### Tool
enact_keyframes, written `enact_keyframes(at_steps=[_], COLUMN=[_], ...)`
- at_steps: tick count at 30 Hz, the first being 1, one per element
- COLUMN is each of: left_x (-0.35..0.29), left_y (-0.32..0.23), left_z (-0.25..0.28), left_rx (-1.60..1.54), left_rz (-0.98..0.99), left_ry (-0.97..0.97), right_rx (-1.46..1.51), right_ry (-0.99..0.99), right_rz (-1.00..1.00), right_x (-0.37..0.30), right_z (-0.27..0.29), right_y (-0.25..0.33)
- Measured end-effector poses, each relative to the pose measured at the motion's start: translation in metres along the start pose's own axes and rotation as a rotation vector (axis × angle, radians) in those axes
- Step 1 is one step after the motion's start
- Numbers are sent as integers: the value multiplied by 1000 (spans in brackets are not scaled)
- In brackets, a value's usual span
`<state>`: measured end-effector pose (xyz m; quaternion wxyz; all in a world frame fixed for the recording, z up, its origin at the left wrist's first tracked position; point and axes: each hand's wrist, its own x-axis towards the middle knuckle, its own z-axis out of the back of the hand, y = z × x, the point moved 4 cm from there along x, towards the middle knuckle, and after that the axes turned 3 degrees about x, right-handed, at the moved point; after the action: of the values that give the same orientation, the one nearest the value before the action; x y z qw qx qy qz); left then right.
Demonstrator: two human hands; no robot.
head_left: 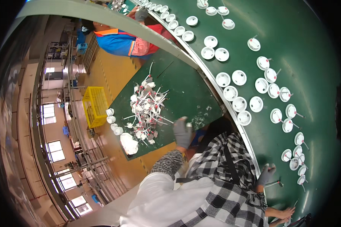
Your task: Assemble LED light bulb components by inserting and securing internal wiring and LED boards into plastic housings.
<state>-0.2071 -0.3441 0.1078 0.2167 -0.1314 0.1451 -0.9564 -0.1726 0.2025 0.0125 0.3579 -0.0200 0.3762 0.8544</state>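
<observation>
My left hand, in a grey glove, is over the right side of a heap of white and grey pieces with thin white stems and red bits. Its thumb stands apart from the fingers, and one stem's end lies close to the fingertips. At the edge of the green belt, my right hand, also gloved, has its fingers drawn together; what they hold, if anything, is too small to make out. Beside it lies a thin dark-headed tool. Round white cups with dark centre holes sit along the belt's near edge.
Farther across the belt are white cups with stems attached. Another person's bare hands work at lower right; a co-worker in blue is beyond the metal rail. Stacked white cups and a yellow crate stand left.
</observation>
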Motion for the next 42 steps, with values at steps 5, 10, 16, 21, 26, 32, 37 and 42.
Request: enact_keyframes(at_steps=[5, 10, 16, 21, 26, 32, 37, 42], left_x=[113, 148, 138, 121, 113, 135, 146, 85], left_y=[82, 152, 178, 243, 260, 214, 46, -129], left_z=[28, 1, 13, 104, 163, 195, 142, 2], left_rx=[490, 566, 88, 37, -140, -324, -855, -866], left_rz=[48, 65, 238, 390, 524, 539, 517, 42], left_ry=[103, 281, 272, 115, -121, -227, 78, 756], right_rx=[137, 160, 240, 252, 215, 209, 275, 750], right_ry=[341, 512, 583, 684, 751, 713, 771, 1140], right_rz=[30, 160, 48, 13, 66, 77, -34, -166], right_x=[-19, -10, -13, -13, -11, -9, -27, -73], right_z=[-46, -71, -64, -77, -87, -77, -72, -47], right_y=[54, 108, 100, 90, 105, 111, 128, 246])
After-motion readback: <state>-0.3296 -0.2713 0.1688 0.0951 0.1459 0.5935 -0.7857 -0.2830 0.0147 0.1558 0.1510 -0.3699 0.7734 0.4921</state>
